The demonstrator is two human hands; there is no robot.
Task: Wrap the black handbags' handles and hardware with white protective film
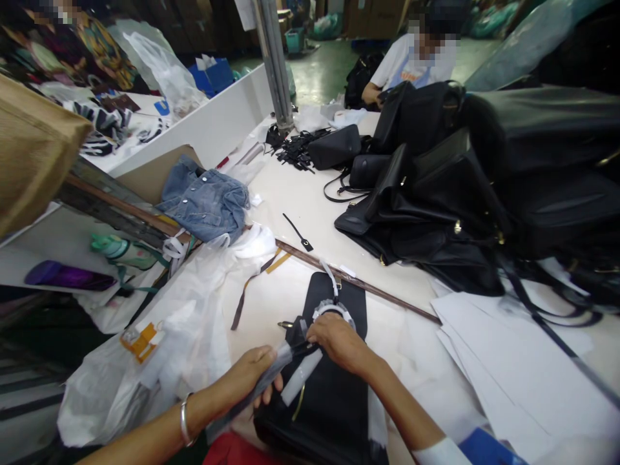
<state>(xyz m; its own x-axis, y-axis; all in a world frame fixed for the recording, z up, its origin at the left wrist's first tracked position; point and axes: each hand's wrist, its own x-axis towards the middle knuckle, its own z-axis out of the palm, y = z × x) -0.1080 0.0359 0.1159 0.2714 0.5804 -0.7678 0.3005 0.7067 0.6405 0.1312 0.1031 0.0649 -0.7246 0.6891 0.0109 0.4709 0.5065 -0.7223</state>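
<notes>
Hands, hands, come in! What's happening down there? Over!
Left hand grips clear plastic-wrapped strap. Right hand on flat black leather bag. Heap of black handbags beyond, not touching.

Left hand (252, 374) grips plastic-wrapped strap (290, 361); right hand (339, 339) on black bag (334, 400) by taped ring (333, 310). White bags (194, 310) left, black bag pile (460, 213) right, paper sheets (513, 361).

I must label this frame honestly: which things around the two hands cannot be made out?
1. Head view: the right hand covers its own fingertips, so what it pinches on the black bag is hidden.
2. Head view: the wrapped strap in the left hand; the wrapping hides its material.
3. Head view: the bag's near end is cut off by the bottom edge.
4. Head view: the small black pieces by the pole are too small to identify.
</notes>
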